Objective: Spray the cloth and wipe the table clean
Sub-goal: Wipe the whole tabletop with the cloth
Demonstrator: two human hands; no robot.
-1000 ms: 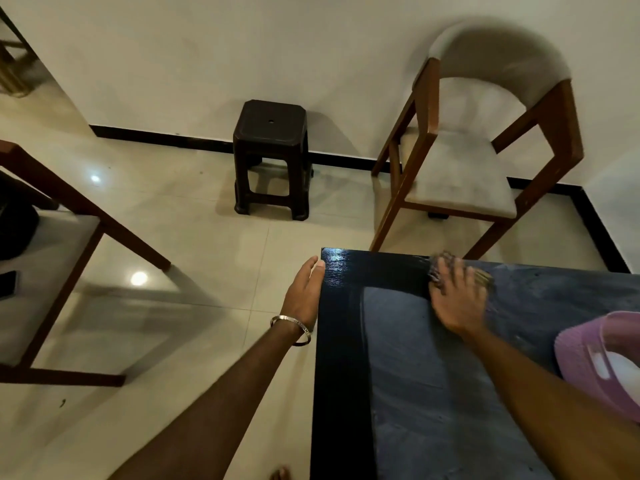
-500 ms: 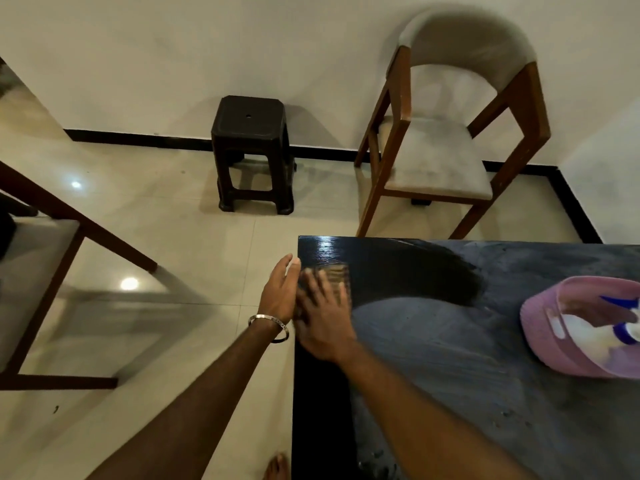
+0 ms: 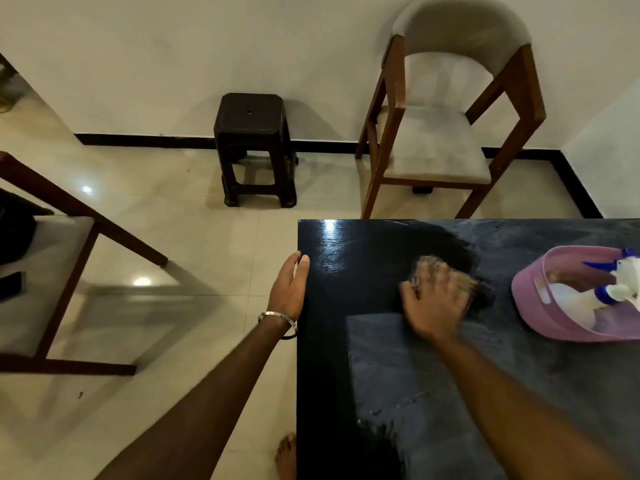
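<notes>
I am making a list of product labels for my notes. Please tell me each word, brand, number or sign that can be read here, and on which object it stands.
No readable text appears in this view.
Spray bottle in the pink basin: no label legible, too blurred.
Pale mark on the basin's inner wall: too small to read.
Stool, chair, table: no writing visible.
</notes>
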